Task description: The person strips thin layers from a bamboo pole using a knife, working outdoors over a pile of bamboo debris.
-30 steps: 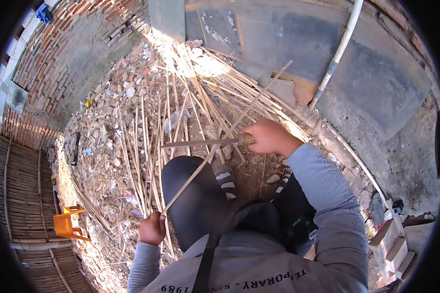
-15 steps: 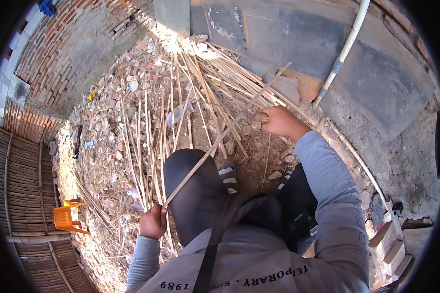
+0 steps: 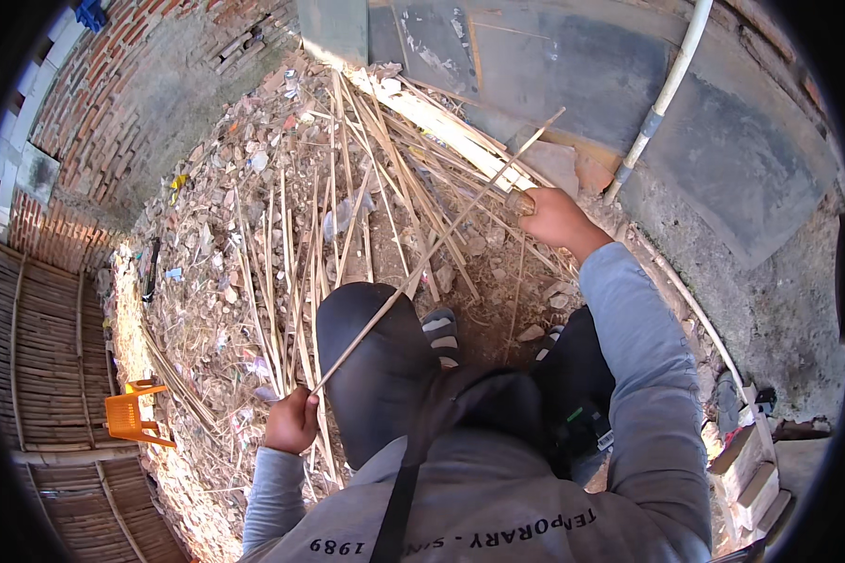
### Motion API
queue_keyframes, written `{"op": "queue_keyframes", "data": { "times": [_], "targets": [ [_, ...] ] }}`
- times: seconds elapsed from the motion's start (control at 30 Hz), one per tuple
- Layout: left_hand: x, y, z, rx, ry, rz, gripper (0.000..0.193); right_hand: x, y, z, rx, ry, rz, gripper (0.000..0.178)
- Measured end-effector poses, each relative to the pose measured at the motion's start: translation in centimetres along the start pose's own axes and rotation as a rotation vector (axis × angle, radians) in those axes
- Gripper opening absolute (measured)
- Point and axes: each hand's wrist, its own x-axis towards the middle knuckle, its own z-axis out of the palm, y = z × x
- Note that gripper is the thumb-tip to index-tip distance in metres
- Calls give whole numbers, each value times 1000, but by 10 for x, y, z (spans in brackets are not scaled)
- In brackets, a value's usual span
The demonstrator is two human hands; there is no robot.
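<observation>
Grey sleeves, two (image 3: 643, 328), both mine. Head view, the only one: two hands, one strip held, one handle held.

Left hand (image 3: 292, 421), 1: fingers curled closed, gripping the lower end of one bamboo strip (image 3: 385, 311). Strip count in hand: 1. It slants up to the right, crosses over my left knee (image 3: 352, 324), with its far tip free above my right hand.

Right hand (image 3: 559, 223), 1: fist wrapped round one brown handle (image 3: 519, 202), its end poking out leftward, just beside the strip. Blade too hard to make out; can't tell if it touches the strip.

Ground: loose strips (image 3: 382, 127), more than a dozen, overlapping, no exact count. They fan out ahead of my knees and to the left over rubble (image 3: 207, 272), pieces uncountable.

Feet: 2, striped, left (image 3: 441, 336) and right (image 3: 548, 342), the right one mostly hidden by my leg.

Around: 1 orange chair (image 3: 131, 416) at left, 1 slatted wall (image 3: 52, 328) behind it, 1 brick wall (image 3: 94, 122) upper left, 1 blue cloth (image 3: 90, 14) at the top edge there, 1 pale pipe (image 3: 671, 89) slanting upper right.
</observation>
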Motion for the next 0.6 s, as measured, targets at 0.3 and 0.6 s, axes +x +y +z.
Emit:
{"op": "queue_keyframes", "data": {
  "times": [0.3,0.6],
  "targets": [
    [-2,-12,18,-157,46,4,37,-17,-59,11,-161,-291,-275,29],
    [-1,-1,9,-149,-11,-25,41,-15,-63,6,-213,-250,-131,24]
  ]
}}
